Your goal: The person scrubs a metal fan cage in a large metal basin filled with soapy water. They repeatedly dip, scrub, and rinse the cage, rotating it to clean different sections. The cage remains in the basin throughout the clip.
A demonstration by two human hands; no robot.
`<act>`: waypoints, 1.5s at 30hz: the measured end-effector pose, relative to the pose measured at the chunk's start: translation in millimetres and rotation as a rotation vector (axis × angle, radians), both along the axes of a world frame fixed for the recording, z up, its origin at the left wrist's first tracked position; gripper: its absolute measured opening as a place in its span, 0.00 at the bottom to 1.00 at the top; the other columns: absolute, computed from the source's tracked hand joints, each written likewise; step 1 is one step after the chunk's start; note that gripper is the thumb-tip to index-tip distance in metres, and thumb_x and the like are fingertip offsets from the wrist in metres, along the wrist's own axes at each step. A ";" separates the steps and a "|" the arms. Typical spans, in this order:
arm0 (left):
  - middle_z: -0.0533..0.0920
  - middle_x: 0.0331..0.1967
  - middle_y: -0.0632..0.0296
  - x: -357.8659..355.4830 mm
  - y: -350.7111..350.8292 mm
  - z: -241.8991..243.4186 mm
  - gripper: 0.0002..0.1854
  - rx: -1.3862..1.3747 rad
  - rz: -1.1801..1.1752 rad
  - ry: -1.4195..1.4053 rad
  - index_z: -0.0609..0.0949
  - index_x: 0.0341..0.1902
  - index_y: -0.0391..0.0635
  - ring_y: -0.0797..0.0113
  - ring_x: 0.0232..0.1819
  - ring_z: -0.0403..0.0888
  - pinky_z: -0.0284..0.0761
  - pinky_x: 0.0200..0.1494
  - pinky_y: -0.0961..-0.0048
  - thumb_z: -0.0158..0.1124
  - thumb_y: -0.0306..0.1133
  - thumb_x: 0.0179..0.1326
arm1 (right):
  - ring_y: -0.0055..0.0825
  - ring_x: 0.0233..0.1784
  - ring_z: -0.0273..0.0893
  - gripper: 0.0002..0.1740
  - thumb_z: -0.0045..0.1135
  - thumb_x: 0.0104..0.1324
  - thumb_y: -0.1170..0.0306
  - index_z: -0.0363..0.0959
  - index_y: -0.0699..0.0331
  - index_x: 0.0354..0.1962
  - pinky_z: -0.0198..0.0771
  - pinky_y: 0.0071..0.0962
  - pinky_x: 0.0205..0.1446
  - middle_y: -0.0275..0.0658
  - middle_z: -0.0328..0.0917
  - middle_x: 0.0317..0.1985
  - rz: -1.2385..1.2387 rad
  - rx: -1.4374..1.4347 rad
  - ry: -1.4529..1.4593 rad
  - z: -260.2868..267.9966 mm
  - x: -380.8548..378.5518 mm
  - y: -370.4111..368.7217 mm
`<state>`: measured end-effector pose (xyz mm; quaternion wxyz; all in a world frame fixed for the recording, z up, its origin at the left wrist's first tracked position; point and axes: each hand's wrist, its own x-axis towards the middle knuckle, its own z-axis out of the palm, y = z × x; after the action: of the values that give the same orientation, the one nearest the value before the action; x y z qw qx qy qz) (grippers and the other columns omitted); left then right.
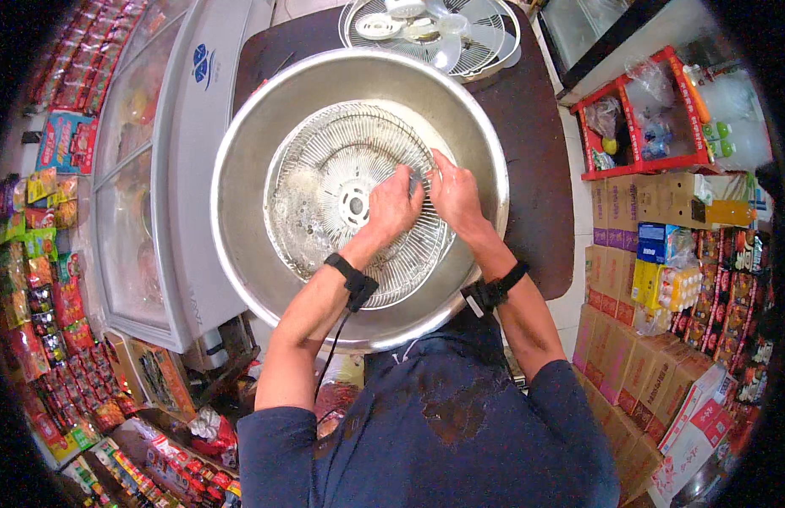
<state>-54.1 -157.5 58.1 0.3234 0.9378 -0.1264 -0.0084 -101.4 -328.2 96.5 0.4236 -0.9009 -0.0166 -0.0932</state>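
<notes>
A wide stainless steel basin (252,273) stands in front of me, with a round wire fan grille (341,143) lying inside it. Cloudy, bubbly water (297,203) covers part of the grille's left side. My left hand (395,203) is over the grille, right of its hub (355,203). Its fingers close around a small grey pad (417,180), mostly hidden, its material unclear. At the grille's right rim, my right hand (456,193) grips the wires, its fingers close to the left hand. Both wrists wear black straps.
Beneath the basin is a dark tabletop (535,209). More fan parts (430,32), a grille and clear blades, lie at its far end. A chest freezer (202,159) flanks the left side. Cardboard boxes (611,273) and a red crate (643,117) line the right.
</notes>
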 end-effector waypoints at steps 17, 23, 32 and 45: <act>0.84 0.29 0.36 2.5 -1.1 22.4 0.18 0.037 0.227 0.006 0.74 0.46 0.39 0.32 0.35 0.84 0.78 0.40 0.38 0.58 0.44 0.71 | 0.57 0.34 0.83 0.26 0.55 0.67 0.78 0.75 0.65 0.64 0.77 0.48 0.39 0.55 0.84 0.32 0.046 -0.084 -0.010 7.3 10.9 -5.3; 0.85 0.29 0.37 -17.0 -3.4 13.3 0.16 0.065 0.058 0.067 0.74 0.47 0.40 0.32 0.33 0.85 0.79 0.40 0.37 0.60 0.41 0.69 | 0.60 0.36 0.82 0.26 0.54 0.67 0.76 0.73 0.64 0.64 0.76 0.52 0.41 0.57 0.83 0.33 0.093 -0.048 0.097 13.8 10.1 -8.9; 0.84 0.30 0.36 -23.5 -3.2 27.9 0.17 0.031 -0.107 0.054 0.74 0.49 0.41 0.30 0.35 0.83 0.77 0.41 0.36 0.61 0.43 0.68 | 0.59 0.31 0.81 0.26 0.53 0.68 0.76 0.73 0.61 0.65 0.74 0.51 0.37 0.57 0.82 0.31 0.080 -0.128 0.024 21.9 12.8 -8.9; 0.84 0.27 0.39 3.1 -5.6 36.0 0.18 0.110 0.204 -0.027 0.73 0.45 0.40 0.35 0.33 0.85 0.80 0.38 0.41 0.60 0.45 0.70 | 0.56 0.32 0.82 0.26 0.52 0.68 0.76 0.74 0.63 0.65 0.77 0.49 0.38 0.52 0.84 0.30 0.089 -0.082 -0.066 21.1 5.2 -14.4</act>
<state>-51.0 -163.0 94.2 0.2690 0.9621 -0.0340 0.0300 -96.1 -342.6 117.6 0.3893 -0.9123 -0.0742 -0.1031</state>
